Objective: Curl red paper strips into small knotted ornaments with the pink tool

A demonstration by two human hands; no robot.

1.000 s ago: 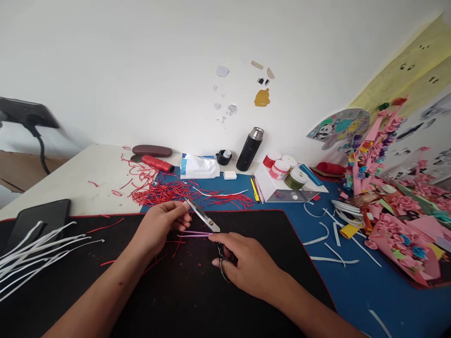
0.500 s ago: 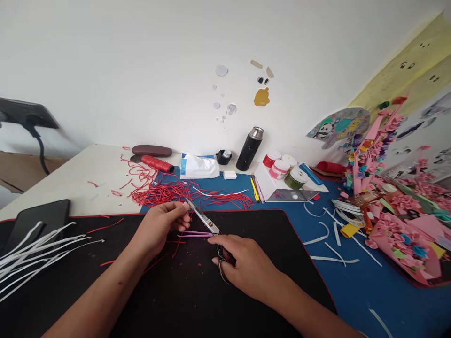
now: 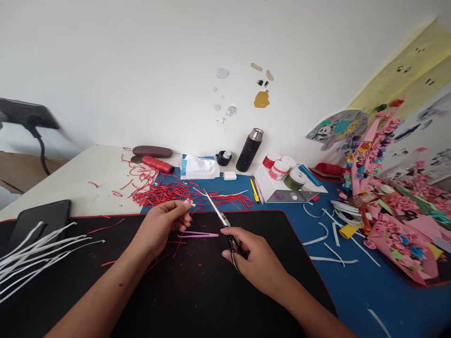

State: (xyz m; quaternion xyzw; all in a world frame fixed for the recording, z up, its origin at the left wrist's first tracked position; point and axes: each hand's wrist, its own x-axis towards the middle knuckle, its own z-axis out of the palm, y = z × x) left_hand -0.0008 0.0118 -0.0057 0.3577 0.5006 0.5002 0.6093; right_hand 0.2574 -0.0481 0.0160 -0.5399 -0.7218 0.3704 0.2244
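Observation:
My left hand [image 3: 160,227] is closed, pinching thin pink paper strips [image 3: 199,234] that stick out to the right over the black mat [image 3: 183,286]. My right hand [image 3: 252,260] grips the handles of metal scissors [image 3: 219,215], whose blades point up and left, away from the strips. The blade tips hang above the heap of red paper shreds [image 3: 169,191]. Scissors and pink strips are apart.
White paper strips [image 3: 38,251] lie at the left by a black phone [image 3: 37,220]. At the back stand a red thread spool [image 3: 158,164], a tissue pack [image 3: 199,166], a black flask [image 3: 249,150] and paint jars [image 3: 285,171]. Pink paper flowers [image 3: 401,220] crowd the right.
My right hand has drawn the scissors to the right, off the pink strips. The left hand stays put with the strips.

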